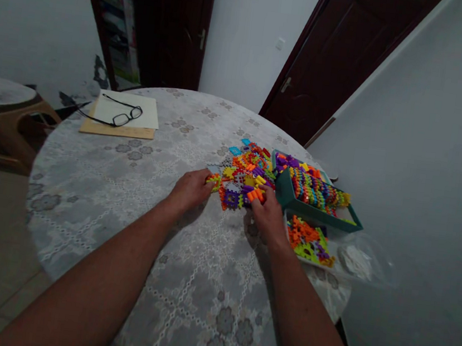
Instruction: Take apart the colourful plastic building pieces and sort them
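Observation:
A heap of interlocking plastic building pieces [252, 167] in many colours lies on the table, between and beyond my hands. My left hand [192, 187], at the heap's left edge, is closed with yellow-green and red toothed pieces [214, 180] at its fingertips. On the heap's near right side, my right hand [267, 208] pinches orange ridged pieces [256, 194]. A purple square piece [231, 199] rests between the two hands. The fingers partly cover what each hand grips.
Right of the heap stands a green box [318, 214] with rows of sorted pieces. Beside it are a tray of loose pieces [307, 238] and a clear plastic bag [371, 263]. Black glasses [122, 119] lie on paper [150, 110] at the far left of the round table [118, 198].

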The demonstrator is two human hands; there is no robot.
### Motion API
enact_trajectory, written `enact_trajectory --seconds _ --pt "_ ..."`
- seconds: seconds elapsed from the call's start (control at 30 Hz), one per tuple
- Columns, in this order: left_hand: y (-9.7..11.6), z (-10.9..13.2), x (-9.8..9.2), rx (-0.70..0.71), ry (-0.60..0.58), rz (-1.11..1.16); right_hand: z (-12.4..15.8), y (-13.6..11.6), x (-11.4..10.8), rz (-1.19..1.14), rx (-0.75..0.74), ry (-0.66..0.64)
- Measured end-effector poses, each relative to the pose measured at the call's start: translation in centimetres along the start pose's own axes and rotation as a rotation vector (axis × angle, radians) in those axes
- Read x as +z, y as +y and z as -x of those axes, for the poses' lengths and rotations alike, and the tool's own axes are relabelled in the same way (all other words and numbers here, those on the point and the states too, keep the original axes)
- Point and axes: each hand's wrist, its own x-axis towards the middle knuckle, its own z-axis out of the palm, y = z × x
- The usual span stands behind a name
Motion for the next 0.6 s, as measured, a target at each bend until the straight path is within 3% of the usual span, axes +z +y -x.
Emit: enact_trajectory --seconds 0.1,0.37,0.47,0.6 --pt "0.4 0.1 -0.3 0.000 -0.012 0.070 0.0 -0.3 0.1 -0.074 -0.027 0.005" --pt "0.8 0.2 -0.5 0.009 -0.045 0.090 0.8 -2.0 0.0 -0.030 -0.301 -0.084" --pt "0.6 0.0 -0.4 0.012 -0.054 0.055 0.5 -2.7 -2.1 0.014 -0.291 0.006" --pt "0.6 -0.1 -0.6 0.017 -0.076 -0.012 -0.3 -2.2 -6.6 0.019 -0.166 0.184"
